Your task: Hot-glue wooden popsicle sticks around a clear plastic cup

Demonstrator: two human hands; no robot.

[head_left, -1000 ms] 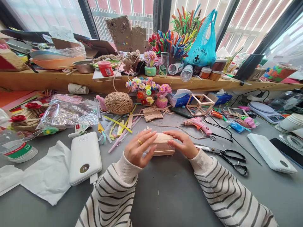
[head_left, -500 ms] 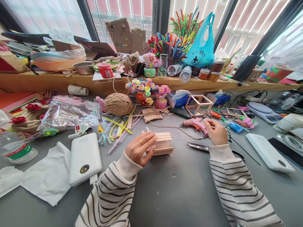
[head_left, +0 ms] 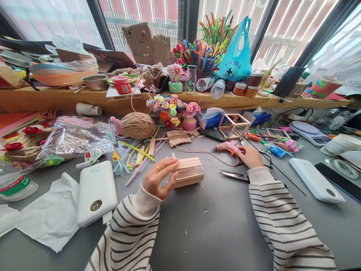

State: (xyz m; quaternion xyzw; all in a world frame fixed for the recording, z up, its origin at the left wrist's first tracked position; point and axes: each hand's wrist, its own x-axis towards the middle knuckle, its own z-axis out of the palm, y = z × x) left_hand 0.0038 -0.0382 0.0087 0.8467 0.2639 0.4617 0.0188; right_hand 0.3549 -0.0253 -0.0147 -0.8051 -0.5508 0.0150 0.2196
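Observation:
My left hand (head_left: 160, 177) is closed on the left end of a small craft-stick structure (head_left: 189, 181), its fingers over the top and the thumb on the near side. Wooden sticks cover the structure's top and lower front, with a clear strip between them. My right hand (head_left: 251, 157) is wrapped round the handle of a pink hot glue gun (head_left: 227, 146), whose nozzle points left. Just below that hand lie scissors (head_left: 234, 175), blades to the left and handles hidden under the sleeve. Twine runs along the table beneath the gun.
A twine ball (head_left: 138, 125), a bundle of craft sticks (head_left: 178, 138) and an open stick frame (head_left: 235, 126) stand behind. White power banks (head_left: 97, 194) lie on either side. A dark cable trails behind my right hand. Glue scraps dot the grey table (head_left: 214, 233).
My right hand has come down and closed round the glue gun's handle. My left hand stays on the craft-stick structure. The whole view has shifted slightly.

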